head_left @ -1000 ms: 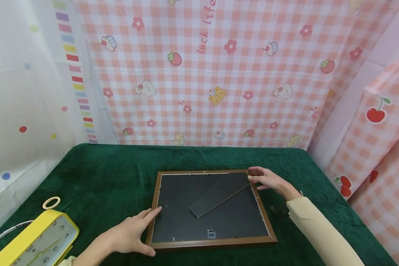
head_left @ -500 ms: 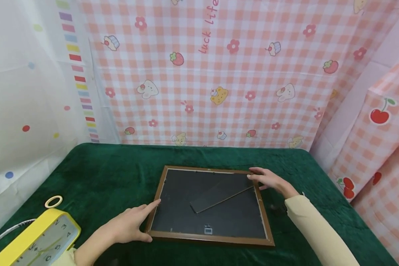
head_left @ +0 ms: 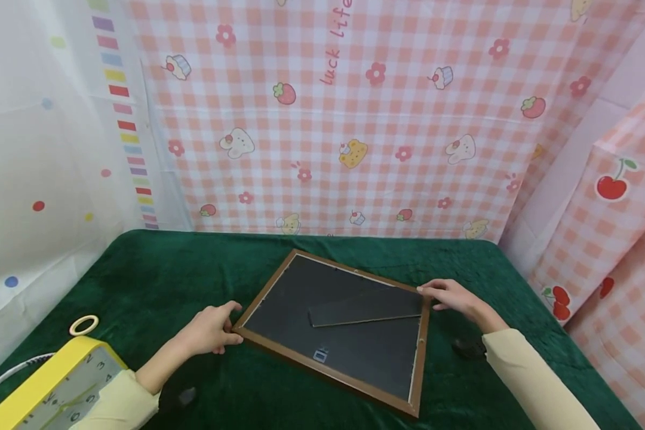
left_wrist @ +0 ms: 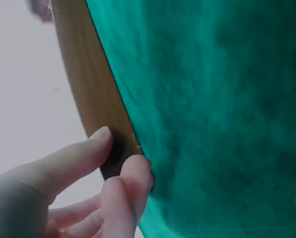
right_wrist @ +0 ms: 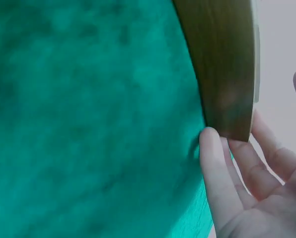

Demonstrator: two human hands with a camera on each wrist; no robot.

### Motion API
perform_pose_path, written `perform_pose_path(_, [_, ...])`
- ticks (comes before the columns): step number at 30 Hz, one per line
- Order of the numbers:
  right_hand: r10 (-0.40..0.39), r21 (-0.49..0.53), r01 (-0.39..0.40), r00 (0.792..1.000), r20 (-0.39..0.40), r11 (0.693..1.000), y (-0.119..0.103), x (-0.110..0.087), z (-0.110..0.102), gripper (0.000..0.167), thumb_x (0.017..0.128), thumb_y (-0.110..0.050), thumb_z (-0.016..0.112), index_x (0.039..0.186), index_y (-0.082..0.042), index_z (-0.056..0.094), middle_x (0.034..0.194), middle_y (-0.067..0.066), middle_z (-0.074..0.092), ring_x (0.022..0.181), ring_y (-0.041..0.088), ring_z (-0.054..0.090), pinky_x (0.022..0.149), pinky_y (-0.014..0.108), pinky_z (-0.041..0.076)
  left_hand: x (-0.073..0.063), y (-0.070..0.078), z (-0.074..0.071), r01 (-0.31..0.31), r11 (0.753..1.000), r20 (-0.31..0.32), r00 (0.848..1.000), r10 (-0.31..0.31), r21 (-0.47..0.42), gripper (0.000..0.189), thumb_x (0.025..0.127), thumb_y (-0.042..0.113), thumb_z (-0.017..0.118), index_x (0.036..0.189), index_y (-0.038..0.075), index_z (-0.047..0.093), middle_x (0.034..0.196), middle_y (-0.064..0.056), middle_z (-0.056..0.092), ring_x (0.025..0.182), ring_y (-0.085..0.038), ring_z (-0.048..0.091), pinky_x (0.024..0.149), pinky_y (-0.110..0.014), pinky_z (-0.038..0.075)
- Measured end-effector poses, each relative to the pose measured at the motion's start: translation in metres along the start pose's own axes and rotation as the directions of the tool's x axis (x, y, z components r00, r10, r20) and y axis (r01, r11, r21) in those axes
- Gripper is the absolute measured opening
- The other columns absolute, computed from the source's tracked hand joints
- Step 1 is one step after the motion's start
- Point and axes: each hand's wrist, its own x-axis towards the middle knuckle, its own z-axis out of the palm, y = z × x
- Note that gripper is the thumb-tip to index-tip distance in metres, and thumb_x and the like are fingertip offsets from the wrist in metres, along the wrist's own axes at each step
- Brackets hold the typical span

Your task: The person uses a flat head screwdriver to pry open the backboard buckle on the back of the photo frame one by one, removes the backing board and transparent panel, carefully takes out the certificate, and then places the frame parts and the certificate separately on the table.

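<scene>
A picture frame [head_left: 349, 322] with a brown wooden border lies back-up on the green cloth, turned at an angle. Its black backing carries a folded stand leg [head_left: 365, 313] and a small metal hanger [head_left: 320, 355]. At the frame's near-left corner my left hand [head_left: 212, 328] pinches the border; the left wrist view shows the thumb [left_wrist: 96, 144] and curled fingers [left_wrist: 133, 183] around that corner. My right hand [head_left: 454, 298] touches the far-right corner with fairly straight fingers. In the right wrist view the fingertips [right_wrist: 211, 141] meet the border's end, and the thumb stands apart.
A yellow clock [head_left: 59, 382] stands at the near left, partly behind the left sleeve. A cream ring [head_left: 83, 325] lies beyond it, and a white cable [head_left: 16, 373] runs to the left. A pink checked curtain [head_left: 328, 119] closes off the back.
The picture frame has turned clockwise on the cloth. My left hand has moved up from the left side to the near-left corner; my right hand has shifted slightly right and down with the far corner.
</scene>
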Motion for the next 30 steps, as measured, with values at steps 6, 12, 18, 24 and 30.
perform_pose_path(6, [0.01, -0.068, -0.007, 0.999, 0.037, 0.998, 0.004, -0.01, -0.005, 0.039, 0.089, -0.037, 0.05, 0.098, 0.0, 0.057, 0.084, 0.009, 0.052, 0.077, 0.021, 0.052, 0.068, 0.034, 0.048, 0.017, -0.008, 0.001, 0.061, 0.998, -0.081, 0.995, -0.063, -0.027, 0.036, 0.075, 0.005, 0.069, 0.103, -0.001, 0.045, 0.065, -0.003, 0.051, 0.043, -0.011, 0.051, 0.042, -0.025, 0.043])
perform_pose_path(12, [0.002, -0.038, 0.006, 0.978, 0.206, 0.999, 0.005, -0.02, -0.006, 0.04, 0.09, -0.035, 0.048, 0.108, 0.001, 0.053, 0.083, 0.011, 0.055, 0.074, 0.024, 0.057, 0.064, 0.036, 0.049, 0.03, -0.01, 0.007, 0.128, 0.977, -0.109, 0.983, -0.148, -0.171, 0.05, 0.079, 0.0, 0.063, 0.118, -0.006, 0.034, 0.066, -0.006, 0.052, 0.046, -0.015, 0.055, 0.044, -0.027, 0.046])
perform_pose_path(18, [-0.012, 0.118, -0.043, 0.906, 0.424, 0.992, 0.007, -0.031, 0.0, 0.049, 0.093, -0.024, 0.045, 0.132, 0.002, 0.032, 0.078, 0.017, 0.06, 0.066, 0.025, 0.06, 0.06, 0.04, 0.05, 0.033, 0.003, 0.017, 0.137, 0.87, -0.055, 0.981, -0.184, -0.474, 0.082, 0.08, -0.003, 0.061, 0.138, -0.004, 0.002, 0.106, -0.028, 0.052, 0.065, -0.023, 0.061, 0.053, -0.031, 0.05])
perform_pose_path(24, [-0.112, 0.239, -0.028, 0.826, 0.552, 0.971, 0.005, -0.037, 0.017, 0.064, 0.091, -0.013, 0.049, 0.141, -0.005, 0.009, 0.077, 0.021, 0.061, 0.067, 0.025, 0.062, 0.061, 0.041, 0.05, 0.044, 0.011, 0.026, 0.166, 0.714, 0.041, 0.981, -0.188, -0.681, 0.074, 0.081, -0.002, 0.061, 0.136, -0.007, 0.011, 0.134, -0.031, 0.022, 0.082, -0.028, 0.06, 0.066, -0.035, 0.05])
perform_pose_path(30, [-0.157, 0.298, -0.023, 0.81, 0.565, 0.954, 0.003, -0.045, 0.034, 0.078, 0.088, -0.007, 0.053, 0.141, -0.007, -0.005, 0.078, 0.024, 0.061, 0.067, 0.027, 0.062, 0.062, 0.044, 0.05, 0.059, 0.014, 0.029, 0.12, 0.77, 0.026, 0.991, -0.133, -0.626, 0.056, 0.081, -0.002, 0.06, 0.129, -0.01, 0.032, 0.13, -0.03, 0.031, 0.088, -0.028, 0.059, 0.071, -0.034, 0.049])
